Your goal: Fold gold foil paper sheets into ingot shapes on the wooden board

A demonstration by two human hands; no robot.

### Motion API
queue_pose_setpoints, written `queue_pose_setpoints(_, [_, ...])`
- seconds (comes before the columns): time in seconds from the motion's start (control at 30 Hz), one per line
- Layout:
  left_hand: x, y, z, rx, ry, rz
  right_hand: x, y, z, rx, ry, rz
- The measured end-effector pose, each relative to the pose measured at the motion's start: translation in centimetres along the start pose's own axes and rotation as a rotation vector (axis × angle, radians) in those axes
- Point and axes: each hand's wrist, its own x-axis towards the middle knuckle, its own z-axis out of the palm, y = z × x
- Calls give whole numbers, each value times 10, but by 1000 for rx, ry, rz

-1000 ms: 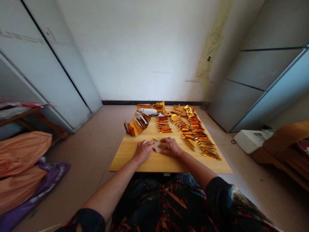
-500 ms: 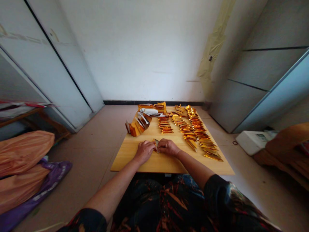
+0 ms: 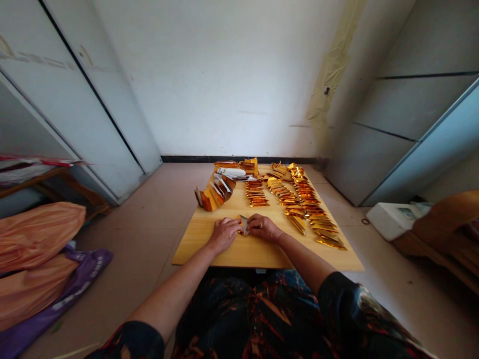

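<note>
Near the front middle of the wooden board (image 3: 209, 239), a small piece of gold foil paper (image 3: 244, 225) with a greyish underside lies between my hands. My left hand (image 3: 226, 231) is closed on its left side, fingers bent and pressed together. My right hand (image 3: 263, 228) pinches its right side. The fingers cover much of the paper, so its folds are partly hidden. Beyond my left hand, loose gold paper sheets (image 3: 213, 196) stand curled and fanned. Rows of folded gold paper pieces (image 3: 309, 199) run along the right of the board, with a shorter row (image 3: 256, 193) in the middle.
A white roll-like packet (image 3: 231, 172) lies at the back of the board. Grey cabinets (image 3: 389, 119) stand on the right, beside a white box (image 3: 391, 219) on the floor. Orange and purple bags (image 3: 41, 239) lie to the left. The white wall (image 3: 224, 89) is behind.
My right hand has shifted slightly right, away from the left hand. More of the paper's greyish side now shows between them. The rows and the loose sheets stay put.
</note>
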Motion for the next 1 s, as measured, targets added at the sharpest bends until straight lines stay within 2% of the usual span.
queue_pose_setpoints(0.23, [0,-1,-1,-17,-3,0,4,-5,-5,-41,-136,-67])
queue_pose_setpoints(0.47, [0,0,-2,-1,-36,-2,1,-6,-6,-81,-107,-50])
queue_pose_setpoints(0.7, [-1,1,-6,23,-94,-20,15,-6,-14,-47,-218,71])
queue_pose_setpoints(1.0, [0,-4,-16,60,-223,76,25,-16,-16,-132,-277,228])
